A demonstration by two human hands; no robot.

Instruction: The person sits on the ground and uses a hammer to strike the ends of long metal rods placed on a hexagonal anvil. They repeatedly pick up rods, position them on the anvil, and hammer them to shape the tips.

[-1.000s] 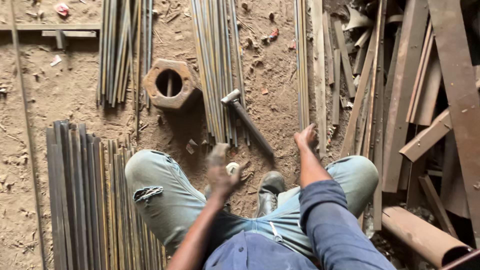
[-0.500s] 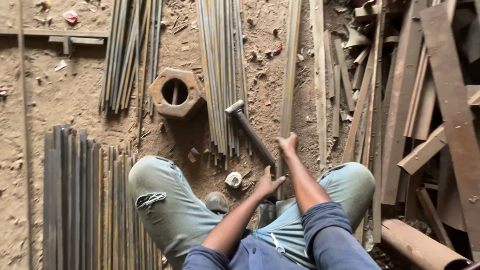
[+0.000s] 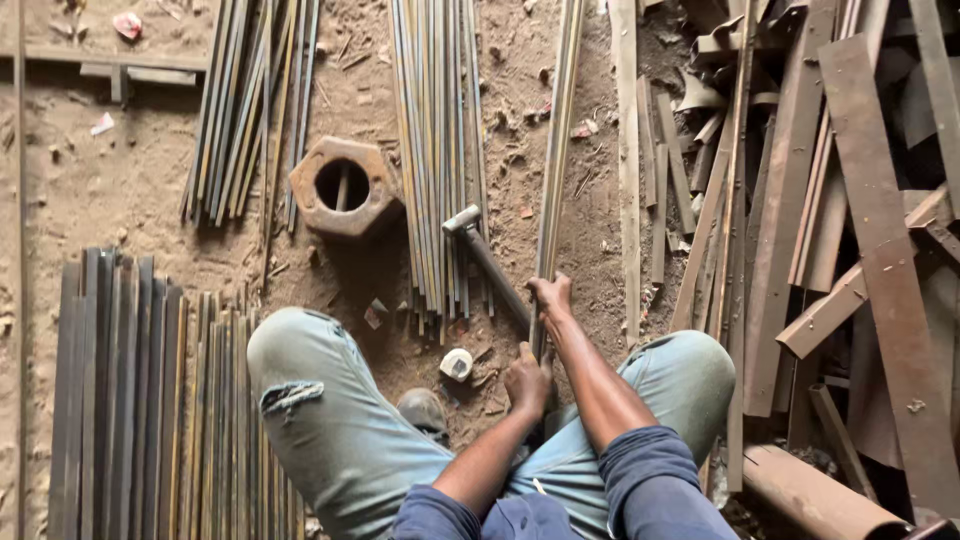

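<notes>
the person sits on the dirt floor (image 3: pixel 120 190) with knees apart, both hands on one long thin metal strip (image 3: pixel 556 150) that runs away from the body, just right of the hammer (image 3: pixel 488 262). the right hand (image 3: pixel 552 297) is wrapped around the strip beside the hammer's handle, fingers curled shut on it. the left hand (image 3: pixel 527 380) is closed on the strip's near end, below the hammer and nearer the body. the hammer lies on the floor with its head against the middle bundle of rods (image 3: pixel 437 150), handle slanting toward the hands. left of the hammer sits a rusty hexagonal block (image 3: pixel 343 185) with a round hole. a small pale round object (image 3: pixel 457 364) lies just below the hammer, near the left hand. far right of the hammer is a heap of rusty flat bars (image 3: pixel 860 220); far left and lower, a row of dark strips (image 3: pixel 130 390) beside the left knee.
</notes>
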